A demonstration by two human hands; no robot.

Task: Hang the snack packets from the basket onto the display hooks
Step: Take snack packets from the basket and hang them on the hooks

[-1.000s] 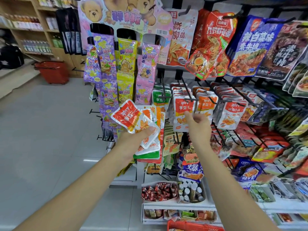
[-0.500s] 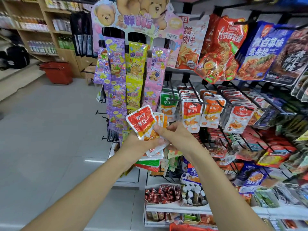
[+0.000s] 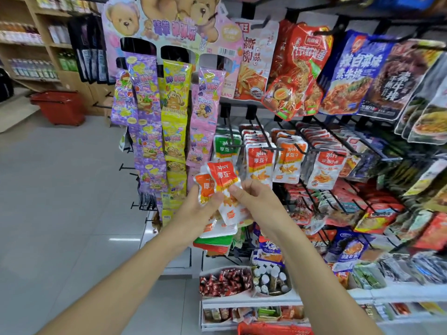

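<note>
My left hand (image 3: 197,213) grips a fanned bunch of small red-and-orange snack packets (image 3: 205,187) in front of the rack. My right hand (image 3: 256,201) pinches the front packet (image 3: 223,176) of that bunch, a red-topped pouch held upright. Just beyond, black display hooks (image 3: 264,139) carry rows of like packets, orange ones (image 3: 258,163) nearest my hands and a green one (image 3: 226,147) to their left. A strip of red basket (image 3: 273,330) shows at the bottom edge.
A bear-printed candy display (image 3: 169,112) with purple, yellow and pink strips hangs to the left. Large noodle bags (image 3: 297,68) hang above. Trays of small sweets (image 3: 226,281) sit on the low shelf. A red shopping basket (image 3: 59,106) stands on the grey floor far left.
My right hand came back from the orange packets on the hook to the bunch in my left hand and took hold of the front packet. The bunch rose toward the hooks.
</note>
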